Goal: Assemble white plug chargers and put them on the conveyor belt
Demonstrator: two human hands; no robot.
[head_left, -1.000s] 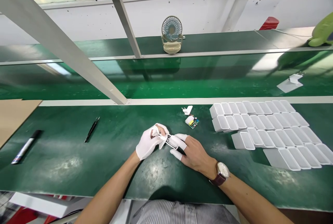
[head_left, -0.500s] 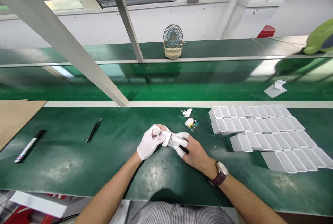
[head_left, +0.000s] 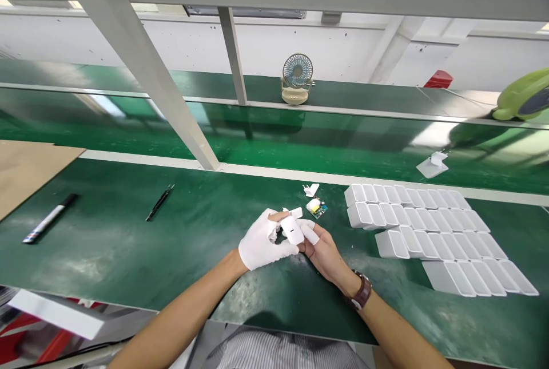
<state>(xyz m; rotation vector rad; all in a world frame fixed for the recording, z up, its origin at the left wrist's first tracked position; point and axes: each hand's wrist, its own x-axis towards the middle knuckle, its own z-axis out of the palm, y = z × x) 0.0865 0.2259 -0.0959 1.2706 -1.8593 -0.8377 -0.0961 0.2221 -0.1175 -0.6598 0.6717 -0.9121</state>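
My left hand (head_left: pixel 262 245), in a white glove, and my right hand (head_left: pixel 322 249), bare with white finger cots, meet over the green bench mat. Together they hold a small white charger housing (head_left: pixel 293 230) with its flat face turned up, fingers of both hands closed around it. Just beyond the hands lie a small circuit board (head_left: pixel 317 207) with yellow and blue parts and a white plug piece (head_left: pixel 310 189).
Rows of white plastic shells (head_left: pixel 429 226) lie to the right. Black tweezers (head_left: pixel 160 202) and a marker pen (head_left: pixel 49 218) lie to the left, beside a cardboard sheet (head_left: pixel 26 169). A small desk fan (head_left: pixel 297 78) stands on the far shelf. A slanted metal strut (head_left: pixel 150 71) crosses overhead.
Both hands have lifted and turned the white housing so its flat face shows. The view has tilted and shifted, moving the bench items slightly in frame.
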